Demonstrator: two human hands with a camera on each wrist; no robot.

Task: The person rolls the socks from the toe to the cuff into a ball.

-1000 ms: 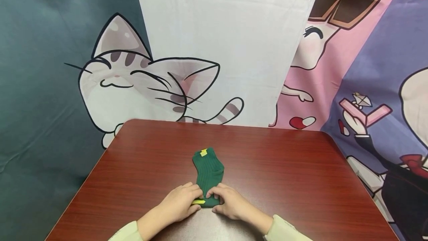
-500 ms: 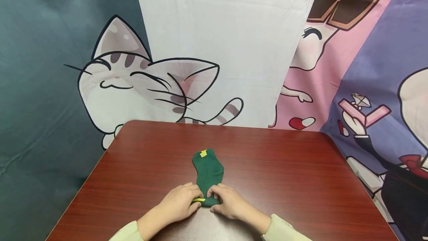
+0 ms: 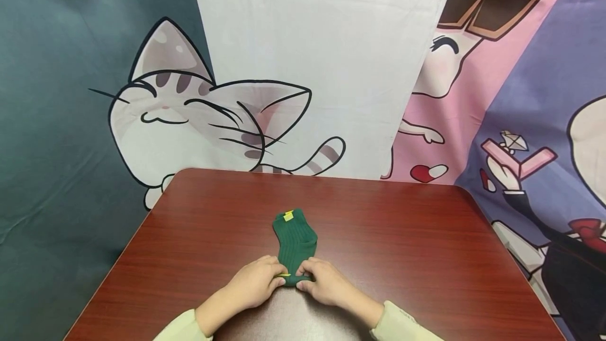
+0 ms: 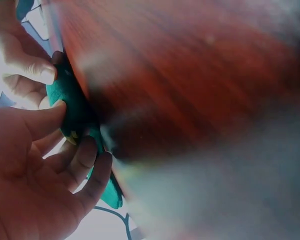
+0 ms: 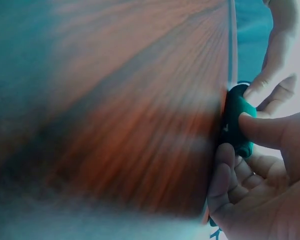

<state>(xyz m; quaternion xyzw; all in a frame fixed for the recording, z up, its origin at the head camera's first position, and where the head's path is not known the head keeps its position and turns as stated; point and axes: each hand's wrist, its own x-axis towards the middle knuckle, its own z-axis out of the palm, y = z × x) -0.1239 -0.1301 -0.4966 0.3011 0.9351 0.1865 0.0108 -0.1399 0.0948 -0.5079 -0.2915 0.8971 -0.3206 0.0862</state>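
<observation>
A green ribbed sock [image 3: 295, 241] lies flat on the table, its cuff with a small yellow tag [image 3: 288, 216] toward the far side. Its near end is turned over into a thick roll, seen as a rounded green bundle in the left wrist view. The left hand [image 3: 254, 283] pinches the left end of that roll between thumb and fingers, beside a thin yellow strip [image 3: 283, 275]. At the right end, the right hand [image 3: 326, 282] pinches the roll with its thumb on the near side and its fingers curled over. Part of the roll is hidden under the fingers.
The reddish-brown wooden table [image 3: 402, 241] extends around the sock on all sides. Behind it hangs a printed cloth backdrop [image 3: 307, 30] with a cartoon cat and other drawn figures. Pale green sleeves [image 3: 402, 322] cover both forearms.
Both hands have shifted slightly away from the body, turning the near end of the sock further over. The yellow strip now shows as a thinner line; the far cuff stays put.
</observation>
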